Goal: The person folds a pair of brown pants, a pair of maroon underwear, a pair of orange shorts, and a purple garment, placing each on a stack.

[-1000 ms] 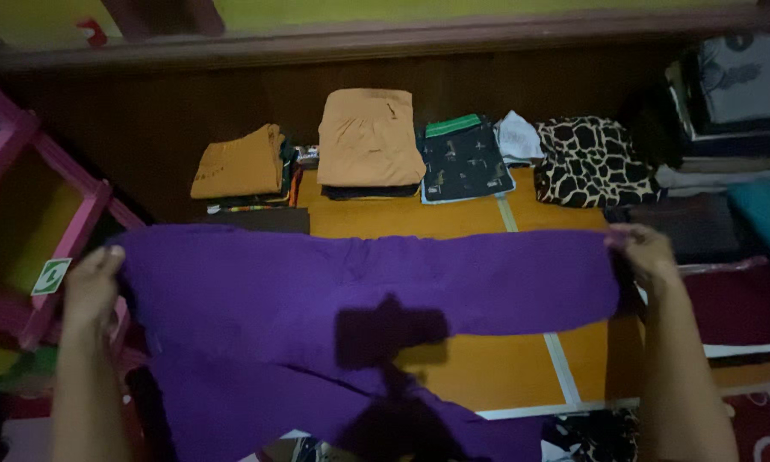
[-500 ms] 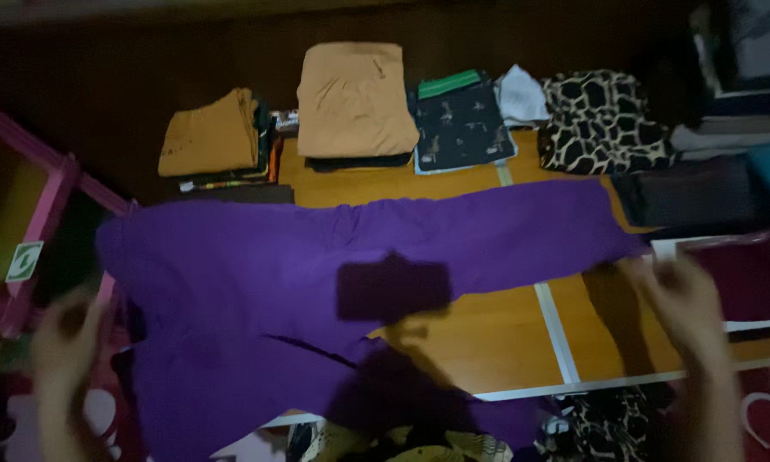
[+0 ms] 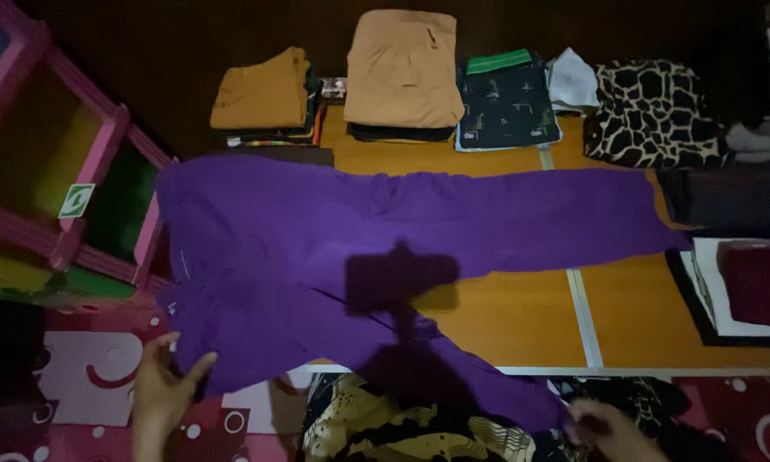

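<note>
A pair of purple trousers [image 3: 333, 231] lies spread across the orange mat [image 3: 504, 316], one leg stretched to the right, the other running down toward me. My left hand [image 3: 164, 389] pinches the lower left edge of the purple cloth near the waist. My right hand [image 3: 605, 428] is at the bottom right, at the end of the nearer purple leg; its grip is partly hidden in the dark. A dark shadow falls across the trousers' middle.
Folded clothes line the far side: an orange pile [image 3: 263, 92], a tan stack [image 3: 406, 60], a dark patterned piece [image 3: 509, 103], a giraffe-print piece [image 3: 654, 111]. A pink shelf frame [image 3: 103, 162] stands left. Dark red folded cloth [image 3: 757, 282] lies right. Patterned fabric [image 3: 385, 428] lies near me.
I let go of the trousers' raised ends, and they now lie flat on the mat. Both hands have dropped to the near edge, at the waist and the near leg.
</note>
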